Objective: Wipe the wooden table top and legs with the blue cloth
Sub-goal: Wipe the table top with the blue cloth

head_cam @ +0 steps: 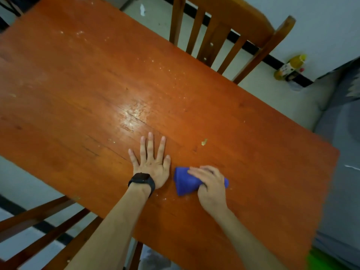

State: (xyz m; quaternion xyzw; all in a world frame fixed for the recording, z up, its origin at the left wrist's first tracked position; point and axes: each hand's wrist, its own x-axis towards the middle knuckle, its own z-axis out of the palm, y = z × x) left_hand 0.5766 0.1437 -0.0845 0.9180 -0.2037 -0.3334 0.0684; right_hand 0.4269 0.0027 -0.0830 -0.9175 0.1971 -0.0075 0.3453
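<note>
The wooden table top (97, 78) fills most of the head view, reddish-brown, with pale crumbs and specks scattered over it. My left hand (151, 162) lies flat on it with fingers spread, a black watch on the wrist. Just to its right, my right hand (211, 183) grips the folded blue cloth (184, 184) and holds it down on the table near the front edge. A small pale scrap (204, 141) lies on the wood beyond the cloth. The table legs are hidden.
A wooden chair (224, 36) stands at the table's far side and another chair (39, 230) at the near left. A yellow bottle (290, 68) stands on the floor by the wall. Grey fabric (342, 133) lies to the right.
</note>
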